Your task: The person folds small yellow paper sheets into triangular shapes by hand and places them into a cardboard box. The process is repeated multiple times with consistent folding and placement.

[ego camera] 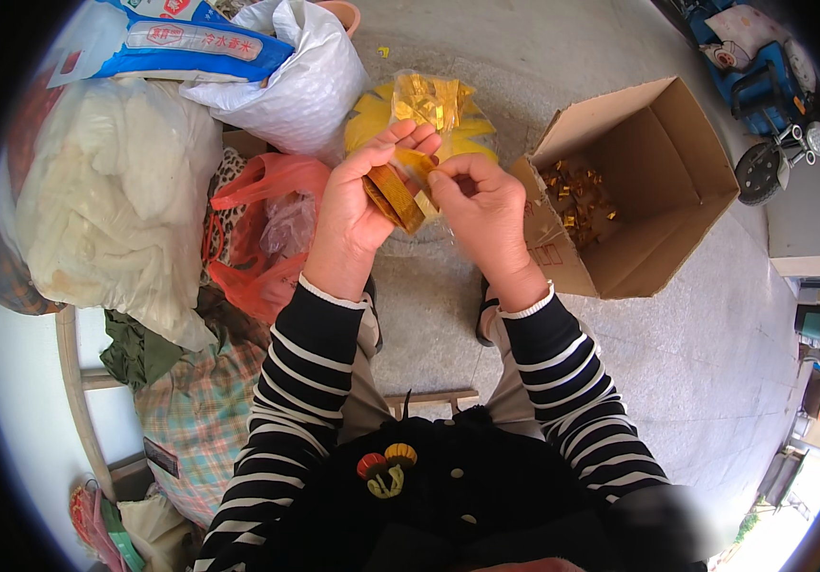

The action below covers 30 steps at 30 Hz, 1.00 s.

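In my left hand (353, 200) lies a looped gold band (394, 199) with a textured surface, cradled between the palm and curled fingers. My right hand (485, 200) pinches the band's right side between thumb and fingertips. A small shiny piece (424, 204) shows at that side; whether it is attached cannot be told. Just beyond both hands, a clear plastic bag (428, 100) of gold foil pieces rests on a round yellow surface with a petal-like pattern (367, 121). To the right, an open cardboard box (674, 157) holds several loose gold foil pieces (581, 200).
On the left are a red plastic bag (260, 282), a white woven sack (310, 93), a clear bag of whitish material (110, 186) and plaid fabric (202, 422). A blue wheeled vehicle (757, 107) stands beyond the box on the concrete floor (674, 372).
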Available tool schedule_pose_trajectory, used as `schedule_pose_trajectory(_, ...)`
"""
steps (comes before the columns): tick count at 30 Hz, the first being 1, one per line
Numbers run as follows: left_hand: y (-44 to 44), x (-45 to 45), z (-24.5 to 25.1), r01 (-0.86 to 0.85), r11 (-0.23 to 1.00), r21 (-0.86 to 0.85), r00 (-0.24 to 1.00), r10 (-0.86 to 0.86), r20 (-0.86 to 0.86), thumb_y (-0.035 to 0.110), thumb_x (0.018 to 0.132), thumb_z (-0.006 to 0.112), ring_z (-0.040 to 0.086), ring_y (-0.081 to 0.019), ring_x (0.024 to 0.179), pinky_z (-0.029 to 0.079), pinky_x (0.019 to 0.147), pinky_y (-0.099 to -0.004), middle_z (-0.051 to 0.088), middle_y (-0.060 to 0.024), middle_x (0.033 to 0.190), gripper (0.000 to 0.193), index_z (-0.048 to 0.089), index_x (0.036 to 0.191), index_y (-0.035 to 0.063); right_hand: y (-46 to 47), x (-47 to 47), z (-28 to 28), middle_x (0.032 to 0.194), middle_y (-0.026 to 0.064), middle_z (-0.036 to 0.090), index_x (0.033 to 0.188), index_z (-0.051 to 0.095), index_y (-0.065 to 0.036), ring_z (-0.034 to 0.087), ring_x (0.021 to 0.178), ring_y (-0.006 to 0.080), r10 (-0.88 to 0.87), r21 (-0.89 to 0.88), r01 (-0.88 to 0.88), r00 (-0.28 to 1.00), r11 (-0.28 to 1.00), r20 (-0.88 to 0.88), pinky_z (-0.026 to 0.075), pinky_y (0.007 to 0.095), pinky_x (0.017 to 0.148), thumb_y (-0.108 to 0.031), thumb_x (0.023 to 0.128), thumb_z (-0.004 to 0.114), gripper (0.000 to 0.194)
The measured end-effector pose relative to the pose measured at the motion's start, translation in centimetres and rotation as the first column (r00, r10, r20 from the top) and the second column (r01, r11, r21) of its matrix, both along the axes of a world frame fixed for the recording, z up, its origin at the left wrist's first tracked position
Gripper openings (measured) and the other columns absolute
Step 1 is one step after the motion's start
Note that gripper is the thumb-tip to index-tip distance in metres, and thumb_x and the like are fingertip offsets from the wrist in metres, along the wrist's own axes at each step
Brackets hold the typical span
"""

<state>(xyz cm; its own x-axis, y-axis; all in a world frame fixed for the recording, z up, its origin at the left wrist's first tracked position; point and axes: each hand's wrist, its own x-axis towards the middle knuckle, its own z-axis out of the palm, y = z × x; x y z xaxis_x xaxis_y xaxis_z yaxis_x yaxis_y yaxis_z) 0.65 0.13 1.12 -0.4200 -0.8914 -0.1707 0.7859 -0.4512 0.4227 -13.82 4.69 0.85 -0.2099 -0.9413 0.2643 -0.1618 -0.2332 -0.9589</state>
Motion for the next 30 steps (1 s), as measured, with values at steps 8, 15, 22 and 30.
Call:
schedule_pose_trajectory(8,-0.3,0.8,0.3,-0.006,0.987,0.158,0.958,-0.039,0.282,0.015,0.086,0.059,0.062,-0.0174,0.074,0.05,0.062,-0.028,0.065,-0.0129,0.099,0.025,0.06,0.105,-0.0019,-0.3,-1.4,0.8,0.082,0.0036,0.064,0.084,0.065,-0.006,0.06,0.068,0.0125,-0.183,-0.36,0.074,0.943,0.93,-0.279,0.048,0.0255,0.062,0.001,0.077,0.07,0.011)
schedule_pose_trajectory(15,0.6,-0.6,0.2,-0.081,0.984,-0.158,0.883,0.144,0.447,0.009,0.082,0.069,0.053,-0.0114,0.054,0.04,0.049,-0.023,0.064,-0.0074,0.078,0.012,0.063,0.088,0.0004,0.0,-1.2,1.6,0.093,0.0034,0.066,0.081,0.067,-0.012,0.062,0.085,0.0225,-0.318,-0.5,-0.005,0.766,0.866,-0.559,0.046,0.0349,0.076,-0.009,0.067,0.075,0.017)
schedule_pose_trajectory(22,0.7,-0.6,0.2,-0.075,0.975,-0.209,0.827,0.178,0.533,0.005,0.082,0.066,0.054,-0.0107,0.056,0.039,0.049,-0.0212,0.064,-0.0084,0.081,0.009,0.063,0.09,0.001,-0.5,-1.5,1.4,0.093,0.0016,0.066,0.088,0.069,-0.012,0.061,0.085,0.0222,-0.304,-0.432,0.077,0.819,0.899,-0.486,0.044,0.0353,0.078,-0.011,0.069,0.075,0.019)
schedule_pose_trajectory(30,0.8,-0.6,0.3,-0.067,0.973,-0.222,0.811,0.182,0.555,0.005,0.083,0.066,0.054,-0.0104,0.058,0.039,0.051,-0.0213,0.064,-0.0088,0.082,0.009,0.062,0.09,0.0004,-0.3,-1.5,1.4,0.089,0.0004,0.066,0.089,0.07,-0.012,0.061,0.083,0.0201,-0.345,-0.478,0.044,0.75,0.877,-0.565,0.044,0.0341,0.077,-0.012,0.071,0.075,0.019)
